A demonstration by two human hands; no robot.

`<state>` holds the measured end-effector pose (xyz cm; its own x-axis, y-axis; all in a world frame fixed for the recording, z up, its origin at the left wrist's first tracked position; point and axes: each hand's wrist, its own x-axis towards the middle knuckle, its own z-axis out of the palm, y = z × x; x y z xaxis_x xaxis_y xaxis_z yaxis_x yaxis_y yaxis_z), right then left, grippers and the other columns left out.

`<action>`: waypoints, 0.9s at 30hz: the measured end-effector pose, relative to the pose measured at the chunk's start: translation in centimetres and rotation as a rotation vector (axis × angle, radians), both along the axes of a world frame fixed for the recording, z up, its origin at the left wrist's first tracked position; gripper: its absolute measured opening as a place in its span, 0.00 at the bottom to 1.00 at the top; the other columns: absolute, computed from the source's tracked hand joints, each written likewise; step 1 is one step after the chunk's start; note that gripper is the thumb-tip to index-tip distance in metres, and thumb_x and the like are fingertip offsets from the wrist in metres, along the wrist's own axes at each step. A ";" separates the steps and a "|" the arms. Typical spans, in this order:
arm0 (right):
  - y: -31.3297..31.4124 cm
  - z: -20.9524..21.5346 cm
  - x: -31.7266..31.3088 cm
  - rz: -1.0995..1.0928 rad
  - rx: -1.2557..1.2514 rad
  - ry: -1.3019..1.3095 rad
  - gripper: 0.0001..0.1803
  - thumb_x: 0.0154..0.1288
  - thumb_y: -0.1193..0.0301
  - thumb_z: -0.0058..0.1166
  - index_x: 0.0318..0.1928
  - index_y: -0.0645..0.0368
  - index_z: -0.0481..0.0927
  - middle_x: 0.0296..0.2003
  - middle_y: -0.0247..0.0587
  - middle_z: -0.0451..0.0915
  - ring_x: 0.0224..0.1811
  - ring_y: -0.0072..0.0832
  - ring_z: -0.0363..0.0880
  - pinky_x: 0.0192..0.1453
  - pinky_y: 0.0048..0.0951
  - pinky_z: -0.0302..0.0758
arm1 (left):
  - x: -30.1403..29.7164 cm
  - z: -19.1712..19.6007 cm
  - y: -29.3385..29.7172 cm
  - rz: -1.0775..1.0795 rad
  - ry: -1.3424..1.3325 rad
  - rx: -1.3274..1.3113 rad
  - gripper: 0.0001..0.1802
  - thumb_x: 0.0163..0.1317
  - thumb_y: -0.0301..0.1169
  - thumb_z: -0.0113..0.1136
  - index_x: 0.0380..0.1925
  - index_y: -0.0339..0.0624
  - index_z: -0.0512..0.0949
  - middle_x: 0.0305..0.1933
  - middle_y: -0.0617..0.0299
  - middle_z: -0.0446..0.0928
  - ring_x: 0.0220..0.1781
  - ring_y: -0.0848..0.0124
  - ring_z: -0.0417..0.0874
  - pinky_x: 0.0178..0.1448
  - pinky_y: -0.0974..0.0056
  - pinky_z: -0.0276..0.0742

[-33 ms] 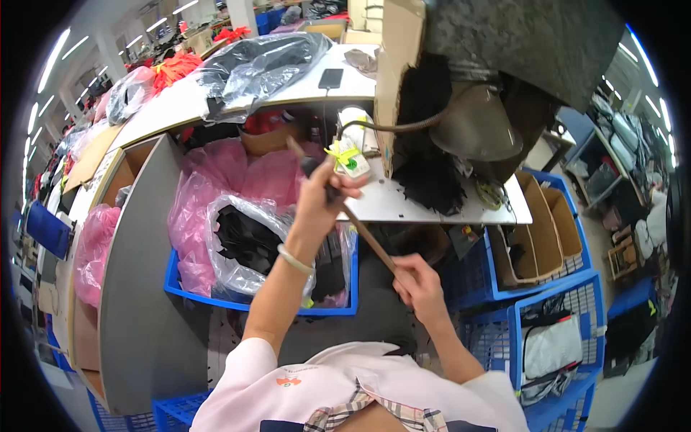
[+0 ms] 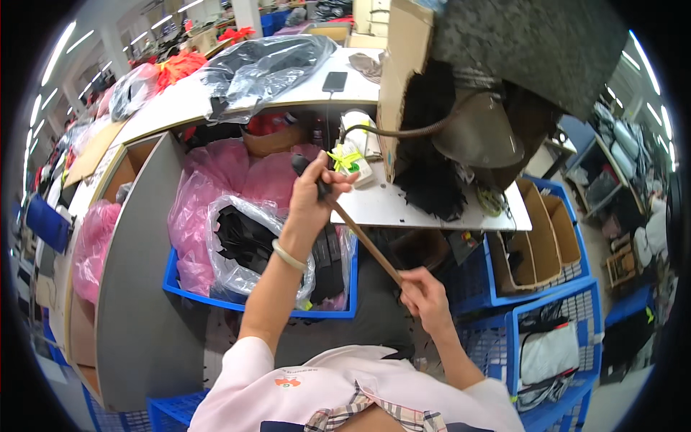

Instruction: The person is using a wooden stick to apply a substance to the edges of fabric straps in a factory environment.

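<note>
Left hand (image 2: 317, 198) and right hand (image 2: 425, 299), each grip closed tight around one slanted wooden stick (image 2: 363, 237)

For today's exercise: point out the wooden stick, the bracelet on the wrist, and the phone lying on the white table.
wooden stick (image 2: 367, 245), head view, middle of its shaft between the hands.
bracelet (image 2: 288, 255), head view, band across the left wrist.
phone (image 2: 335, 81), head view, centre of its dark face.

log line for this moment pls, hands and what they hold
left hand grips black end of wooden stick | right hand holds its lower end | stick slants over blue crate by grey table
</note>
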<state>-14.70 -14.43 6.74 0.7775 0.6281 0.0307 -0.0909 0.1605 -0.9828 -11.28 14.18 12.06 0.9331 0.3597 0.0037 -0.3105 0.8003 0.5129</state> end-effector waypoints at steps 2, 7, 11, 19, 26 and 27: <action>-2.0 -1.5 -0.9 -0.025 -0.004 0.098 0.08 0.67 0.75 0.49 0.45 0.60 0.74 0.18 0.28 0.64 0.18 0.13 0.59 0.17 0.15 0.52 | 0.4 0.6 0.3 0.051 0.007 -0.046 0.24 0.65 0.41 0.54 0.12 0.43 0.65 0.16 0.50 0.74 0.13 0.65 0.76 0.57 0.53 0.77; 2.7 -1.6 -1.7 0.002 0.222 0.394 0.09 0.67 0.73 0.49 0.46 0.59 0.73 0.18 0.31 0.65 0.16 0.14 0.57 0.17 0.15 0.52 | 0.5 0.7 -2.2 0.146 -0.156 -0.036 0.23 0.65 0.39 0.54 0.12 0.42 0.66 0.16 0.50 0.75 0.09 0.69 0.70 0.56 0.53 0.77; 4.7 -0.9 -1.8 0.048 0.245 0.439 0.08 0.68 0.73 0.49 0.46 0.58 0.72 0.18 0.31 0.65 0.14 0.13 0.55 0.17 0.16 0.51 | -0.2 1.6 -0.5 0.063 -0.146 0.146 0.20 0.64 0.33 0.53 0.12 0.42 0.66 0.16 0.50 0.75 0.08 0.70 0.69 0.56 0.54 0.77; 4.9 3.6 1.1 0.033 0.056 0.119 0.06 0.66 0.75 0.49 0.42 0.61 0.73 0.16 0.27 0.63 0.14 0.14 0.57 0.16 0.18 0.50 | -2.7 2.9 -3.4 -0.071 0.018 0.184 0.19 0.64 0.32 0.50 0.12 0.43 0.65 0.17 0.50 0.75 0.16 0.63 0.78 0.55 0.51 0.76; 5.3 2.8 0.6 -0.076 0.019 -0.020 0.08 0.67 0.75 0.49 0.45 0.62 0.74 0.19 0.27 0.66 0.18 0.12 0.61 0.18 0.15 0.53 | -1.5 2.2 -3.6 -0.290 0.015 0.235 0.21 0.64 0.31 0.47 0.10 0.43 0.66 0.18 0.49 0.77 0.16 0.63 0.78 0.60 0.50 0.72; 5.9 2.7 0.7 -0.046 0.097 0.053 0.09 0.67 0.75 0.49 0.46 0.62 0.73 0.19 0.26 0.65 0.18 0.12 0.60 0.18 0.15 0.53 | -1.6 1.9 -4.0 -0.280 -0.036 0.226 0.21 0.65 0.32 0.48 0.12 0.39 0.68 0.19 0.48 0.77 0.19 0.60 0.80 0.58 0.52 0.74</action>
<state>-14.04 -8.58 9.49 0.8078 0.5876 0.0480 -0.1322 0.2598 -0.9566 -12.88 10.18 13.99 0.9932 0.0763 0.0882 -0.1160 0.7245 0.6794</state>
